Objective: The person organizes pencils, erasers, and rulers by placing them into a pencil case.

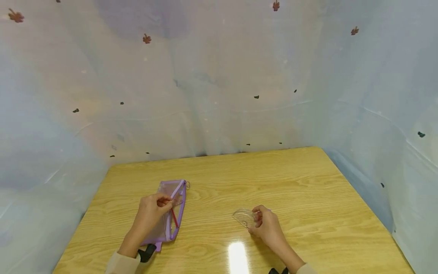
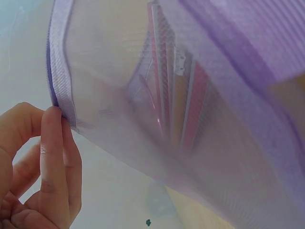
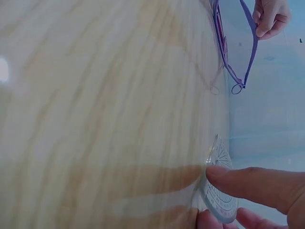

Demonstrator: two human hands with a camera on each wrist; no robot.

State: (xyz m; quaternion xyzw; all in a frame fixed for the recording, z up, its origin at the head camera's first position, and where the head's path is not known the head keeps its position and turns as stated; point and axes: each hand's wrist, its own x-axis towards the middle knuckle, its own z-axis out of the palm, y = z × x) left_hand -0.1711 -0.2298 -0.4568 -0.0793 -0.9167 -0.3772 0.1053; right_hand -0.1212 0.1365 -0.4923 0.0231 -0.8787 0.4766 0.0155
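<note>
A purple mesh pencil case (image 1: pixel 158 233) lies at the left of the table with its zipper side gaping. My left hand (image 1: pixel 150 211) pinches the upper zipper edge between thumb and fingers, lifting it; the pinch shows again at the edge of the mesh in the left wrist view. Through the mesh appear a pencil (image 2: pixel 180 90) with a metal eraser band and pink and red slim items (image 2: pixel 194 107). Right of the case, my right hand (image 1: pixel 267 225) grips a clear half-round protractor (image 1: pixel 243 217) by one end, thumb on its face and fingertips behind, close over the table.
The wood-grain table (image 1: pixel 212 182) ends at a back edge against a pale hanging sheet (image 1: pixel 219 95) with small dark and brown marks. A metal ring (image 1: pixel 188 185) hangs at the case's far corner. Bright light glares off the table front (image 1: pixel 238 255).
</note>
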